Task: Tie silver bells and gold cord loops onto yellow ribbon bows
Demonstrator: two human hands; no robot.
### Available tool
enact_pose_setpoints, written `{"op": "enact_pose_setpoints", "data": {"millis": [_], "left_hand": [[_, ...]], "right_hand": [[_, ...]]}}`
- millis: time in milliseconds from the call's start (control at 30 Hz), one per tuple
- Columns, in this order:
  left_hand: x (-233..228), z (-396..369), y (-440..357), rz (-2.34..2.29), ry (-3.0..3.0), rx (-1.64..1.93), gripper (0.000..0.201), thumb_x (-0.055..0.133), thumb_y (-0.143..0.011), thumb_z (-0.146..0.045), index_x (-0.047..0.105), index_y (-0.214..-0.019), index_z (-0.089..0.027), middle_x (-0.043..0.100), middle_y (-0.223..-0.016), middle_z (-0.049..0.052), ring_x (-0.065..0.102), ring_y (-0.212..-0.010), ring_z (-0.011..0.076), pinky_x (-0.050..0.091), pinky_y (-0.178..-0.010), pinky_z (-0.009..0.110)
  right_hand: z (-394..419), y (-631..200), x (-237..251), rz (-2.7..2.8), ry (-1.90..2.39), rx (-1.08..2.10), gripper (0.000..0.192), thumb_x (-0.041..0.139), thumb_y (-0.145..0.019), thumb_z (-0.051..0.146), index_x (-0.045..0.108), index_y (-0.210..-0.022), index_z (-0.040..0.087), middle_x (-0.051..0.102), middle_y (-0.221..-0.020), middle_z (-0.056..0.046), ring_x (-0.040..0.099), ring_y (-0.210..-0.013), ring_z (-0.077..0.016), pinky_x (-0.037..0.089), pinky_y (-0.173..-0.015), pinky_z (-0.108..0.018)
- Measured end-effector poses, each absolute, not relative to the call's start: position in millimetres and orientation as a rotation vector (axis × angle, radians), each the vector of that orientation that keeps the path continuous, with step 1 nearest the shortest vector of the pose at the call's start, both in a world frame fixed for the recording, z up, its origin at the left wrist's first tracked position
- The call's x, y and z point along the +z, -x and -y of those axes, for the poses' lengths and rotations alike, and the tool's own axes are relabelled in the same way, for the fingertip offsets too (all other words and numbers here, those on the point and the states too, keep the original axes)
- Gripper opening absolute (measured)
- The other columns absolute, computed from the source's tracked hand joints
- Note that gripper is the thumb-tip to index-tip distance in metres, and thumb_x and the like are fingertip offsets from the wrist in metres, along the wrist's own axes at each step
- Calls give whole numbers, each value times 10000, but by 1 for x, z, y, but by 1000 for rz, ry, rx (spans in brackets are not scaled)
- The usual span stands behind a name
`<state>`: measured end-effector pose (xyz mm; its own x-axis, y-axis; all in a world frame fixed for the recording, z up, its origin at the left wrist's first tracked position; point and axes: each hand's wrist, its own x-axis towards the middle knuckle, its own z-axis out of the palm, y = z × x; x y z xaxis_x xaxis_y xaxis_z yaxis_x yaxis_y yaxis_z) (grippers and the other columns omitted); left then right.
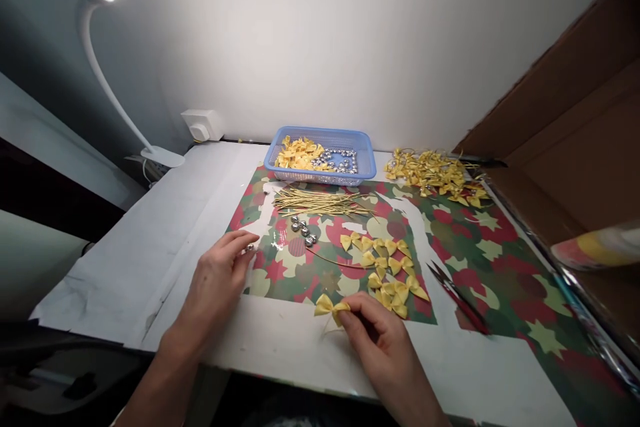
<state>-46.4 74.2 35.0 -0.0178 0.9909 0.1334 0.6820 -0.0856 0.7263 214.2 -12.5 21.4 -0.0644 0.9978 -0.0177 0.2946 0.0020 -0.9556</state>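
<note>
Right hand (383, 337) pinches a yellow bow (330, 307) (near edge); left hand (220, 277) pinches a small bell (249, 248)

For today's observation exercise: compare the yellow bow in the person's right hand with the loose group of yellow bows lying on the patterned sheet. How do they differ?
The held bow is single, pinched by the right hand over the plain white table edge; the loose bows are many, untouched, scattered on the patterned sheet. The held bow has a thin strand hanging under it; none shows on the loose bows. Both are yellow ribbon bows of similar size.
</note>
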Motion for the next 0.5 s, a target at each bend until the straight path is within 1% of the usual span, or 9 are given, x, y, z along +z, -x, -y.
{"op": "enact_pose_setpoints", "data": {"millis": [67,133,233,367,500], "left_hand": [[30,-80,56,-1776,-1900,856,256,585,-921,-292,783,-1066,-216,745,-1263,127,692,-1122,365,512,-984,502],[25,-83,60,-1788,-1969,816,248,577,-927,-297,791,-1034,-231,774,-1211,109,709,-1103,356,523,-979,481],[20,-83,60,-1792,-2036,783,252,562,-945,-305,787,-1037,-241,800,-1149,89,736,-1049,334,552,-923,434],[18,-82,62,-1798,-2080,782,252,556,-954,-288,769,-1084,-256,804,-1134,67,747,-1006,309,562,-851,385],[21,-80,57,-1827,-2099,830,236,564,-955,-293,765,-1062,-231,771,-1165,100,742,-982,321,566,-822,400]], "right_hand": [[12,-214,19,1551,1399,1035,288,508,-1051,341,623,-828,199,588,-789,-10,571,-718,-149,433,-638,-241],[12,-214,18,1609,1395,948,266,504,-1051,286,622,-829,199,616,-798,-14,599,-725,-148,450,-651,-241],[12,-212,19,1620,1401,864,242,511,-1039,242,629,-832,199,641,-805,-18,625,-733,-153,467,-663,-244],[11,-209,18,1629,1412,785,239,506,-1030,221,635,-830,200,653,-801,-26,642,-728,-163,487,-658,-254],[10,-205,14,1653,1441,682,218,519,-1011,196,648,-835,197,645,-787,-36,632,-717,-180,488,-648,-278]]}}
